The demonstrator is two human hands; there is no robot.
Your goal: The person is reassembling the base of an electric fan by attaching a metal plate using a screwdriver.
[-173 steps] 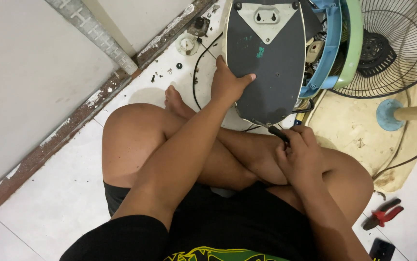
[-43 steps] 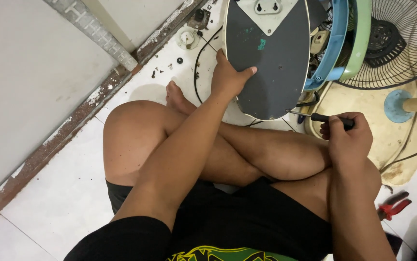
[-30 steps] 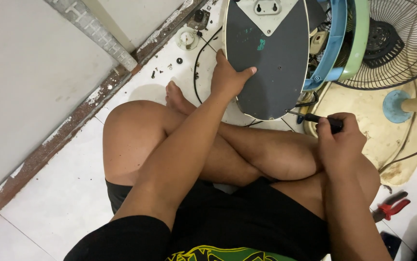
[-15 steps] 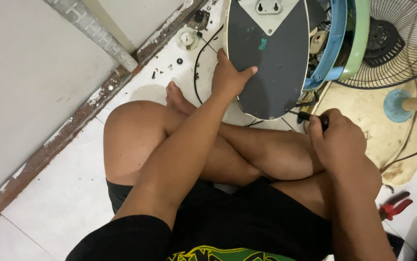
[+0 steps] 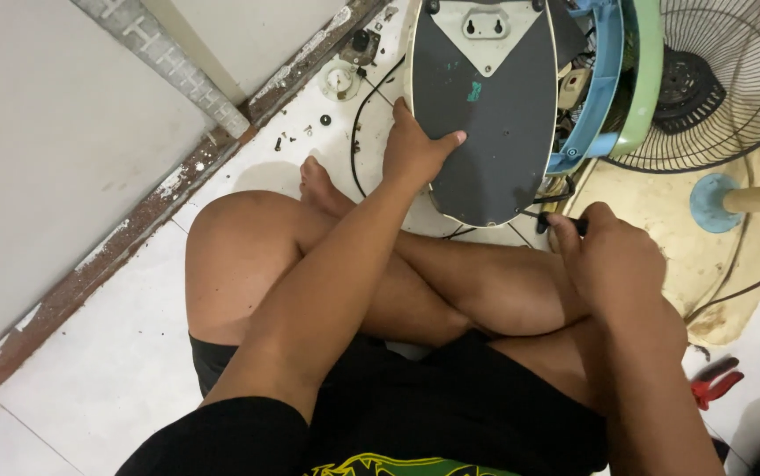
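Dark fan base plate [image 5: 483, 123] stands upright on the floor — screwdriver now back at its lower edge.
Left hand [image 5: 415, 150] presses flat, fingers apart, on the plate; right hand [image 5: 614, 260], lower than a second ago, is clamped on the screwdriver [image 5: 565, 222].

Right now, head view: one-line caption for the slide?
Left hand steadies an upturned fan base while right hand holds a dark-handled tool at its edge.

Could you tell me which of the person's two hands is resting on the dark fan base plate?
The left hand, spread flat on the dark base plate. The right hand is off the plate, gripping a dark-handled tool near its lower edge.
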